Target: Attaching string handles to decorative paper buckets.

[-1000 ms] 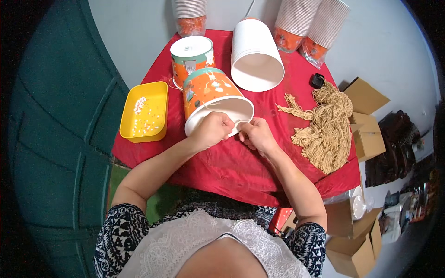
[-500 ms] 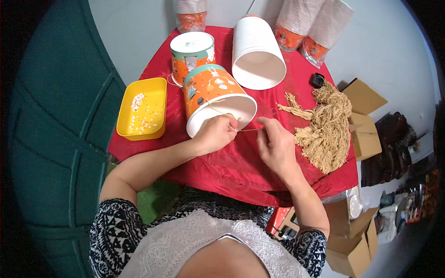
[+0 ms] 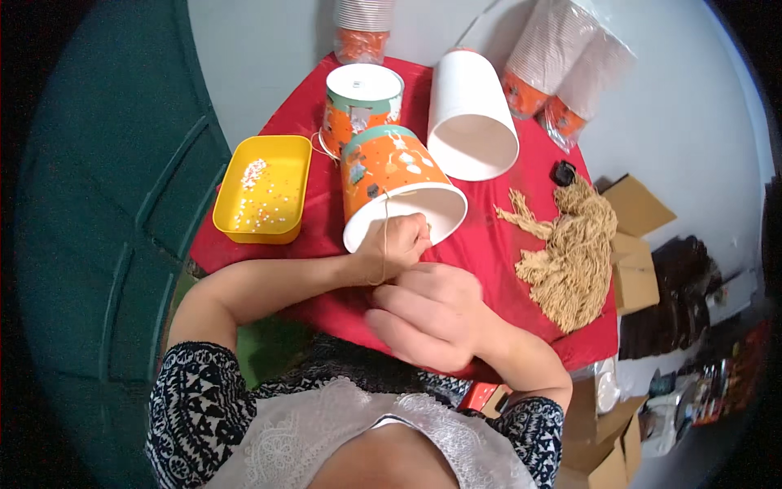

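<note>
An orange and green paper bucket (image 3: 395, 167) lies on its side, its white mouth toward me. A thin tan string (image 3: 385, 236) runs from its rim down across my left wrist. My left hand (image 3: 401, 244) is at the mouth's lower edge, fingers pinched on the string by the rim. Just in front, my right hand (image 3: 436, 314) is closed with curled fingers, partly blurred; whatever it holds is hidden. Behind the bucket, a second printed bucket (image 3: 362, 106) stands upside down, a string loop (image 3: 322, 147) at its side.
A yellow tub (image 3: 262, 189) of small white and orange bits stands left. Nested white buckets (image 3: 472, 114) lie behind. A tan string bundle (image 3: 570, 261) and small black object (image 3: 562, 173) are right on the red tablecloth (image 3: 497, 281). Wrapped bucket stacks (image 3: 546, 57) stand at the back.
My right hand has moved left and toward me, from beside the bucket to below my left hand, and has curled up. The string now lies over my left wrist. The view has shifted slightly.
</note>
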{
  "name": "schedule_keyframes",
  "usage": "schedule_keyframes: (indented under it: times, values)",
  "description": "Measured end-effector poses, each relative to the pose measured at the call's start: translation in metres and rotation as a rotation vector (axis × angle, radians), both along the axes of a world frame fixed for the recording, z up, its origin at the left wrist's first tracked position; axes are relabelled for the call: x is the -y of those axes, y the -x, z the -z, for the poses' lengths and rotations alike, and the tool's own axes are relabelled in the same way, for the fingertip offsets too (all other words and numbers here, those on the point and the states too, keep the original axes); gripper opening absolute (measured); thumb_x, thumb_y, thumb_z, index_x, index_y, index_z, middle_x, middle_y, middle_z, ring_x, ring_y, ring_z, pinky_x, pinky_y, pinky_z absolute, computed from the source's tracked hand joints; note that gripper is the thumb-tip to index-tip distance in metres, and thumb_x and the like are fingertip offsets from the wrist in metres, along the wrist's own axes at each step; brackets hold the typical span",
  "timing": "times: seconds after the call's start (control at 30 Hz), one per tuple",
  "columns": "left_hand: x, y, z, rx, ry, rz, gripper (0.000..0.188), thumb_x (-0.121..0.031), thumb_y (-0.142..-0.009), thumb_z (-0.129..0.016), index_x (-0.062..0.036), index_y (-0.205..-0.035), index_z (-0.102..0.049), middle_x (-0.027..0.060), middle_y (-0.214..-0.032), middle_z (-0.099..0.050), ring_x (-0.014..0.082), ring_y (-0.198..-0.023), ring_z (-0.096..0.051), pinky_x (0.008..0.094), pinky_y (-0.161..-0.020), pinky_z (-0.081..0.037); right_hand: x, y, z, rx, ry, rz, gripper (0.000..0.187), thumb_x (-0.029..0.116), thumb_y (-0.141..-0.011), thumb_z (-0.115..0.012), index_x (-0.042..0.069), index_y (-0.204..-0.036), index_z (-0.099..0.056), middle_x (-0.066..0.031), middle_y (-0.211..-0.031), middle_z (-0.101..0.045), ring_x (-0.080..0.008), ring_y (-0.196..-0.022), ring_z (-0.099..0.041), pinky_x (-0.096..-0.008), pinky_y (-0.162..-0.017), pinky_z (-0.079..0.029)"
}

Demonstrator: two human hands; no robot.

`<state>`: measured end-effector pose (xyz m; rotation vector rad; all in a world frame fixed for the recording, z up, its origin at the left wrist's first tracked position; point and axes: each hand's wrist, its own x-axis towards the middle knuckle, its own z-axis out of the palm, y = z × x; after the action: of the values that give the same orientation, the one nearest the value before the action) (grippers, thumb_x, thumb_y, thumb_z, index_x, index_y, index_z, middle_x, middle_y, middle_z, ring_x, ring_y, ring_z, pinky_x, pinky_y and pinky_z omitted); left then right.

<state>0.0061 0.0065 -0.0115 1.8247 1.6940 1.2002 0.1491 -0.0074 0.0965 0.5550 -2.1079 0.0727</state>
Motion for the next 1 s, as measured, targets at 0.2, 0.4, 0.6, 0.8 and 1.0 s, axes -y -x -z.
schedule_keyframes:
  times: [0.2,0.4,0.6,0.8,1.0]
  values:
    - [0.005,0.002,0.002,0.124,-0.044,0.001,0.012,-0.016,-0.085,-0.061,-0.0046,-0.080,-0.059,0.0150,-0.075,-0.065,0.0338,-0.077,-0.066,0.0435,-0.069,-0.050,0.026,0.016,-0.071,-1.466,0.139,-0.207,0.022,0.021,-0.083,-0.075,0.006,-0.088,-0.060,-0.0097,-0.089,-0.062,-0.0262,-0.081,-0.064,-0.0432,-0.071,-0.057]
    - [0.006,0.002,-0.009,0.000,0.063,-0.045,0.011,-0.017,-0.084,-0.061,-0.0058,-0.080,-0.061,0.0143,-0.076,-0.066,0.0341,-0.075,-0.066,0.0432,-0.069,-0.051,0.063,-0.023,-0.089,-1.064,-0.398,-0.419,0.059,0.031,-0.097,-0.053,-0.003,-0.143,-0.038,-0.0191,-0.155,-0.030,-0.0339,-0.145,-0.022,-0.0488,-0.120,-0.021]
    - [0.006,0.002,-0.009,0.000,0.082,-0.062,0.013,-0.016,-0.084,-0.061,-0.0043,-0.080,-0.061,0.0153,-0.078,-0.068,0.0350,-0.076,-0.066,0.0433,-0.070,-0.051,0.081,-0.039,-0.054,-1.127,-0.575,-0.162,0.039,0.011,-0.088,-0.069,-0.002,-0.123,-0.057,-0.0177,-0.128,-0.056,-0.0249,-0.123,-0.049,-0.0468,-0.101,-0.041]
    - [0.005,0.000,-0.009,0.012,0.071,-0.064,0.012,-0.016,-0.084,-0.061,-0.0049,-0.081,-0.061,0.0157,-0.080,-0.068,0.0353,-0.080,-0.067,0.0429,-0.072,-0.051,0.086,-0.068,-0.031,-0.881,-0.482,-0.018,0.037,0.009,-0.082,-0.068,-0.001,-0.116,-0.058,-0.0162,-0.119,-0.057,-0.0256,-0.111,-0.051,-0.0463,-0.092,-0.043]
    - [0.004,0.000,-0.017,0.011,0.116,-0.053,0.012,-0.015,-0.084,-0.061,-0.0036,-0.081,-0.061,0.0168,-0.079,-0.067,0.0352,-0.078,-0.067,0.0432,-0.072,-0.052,0.067,-0.068,-0.012,-0.626,-0.384,0.127,0.034,0.008,-0.077,-0.066,0.000,-0.109,-0.059,-0.0147,-0.110,-0.059,-0.0264,-0.099,-0.053,-0.0457,-0.083,-0.044]
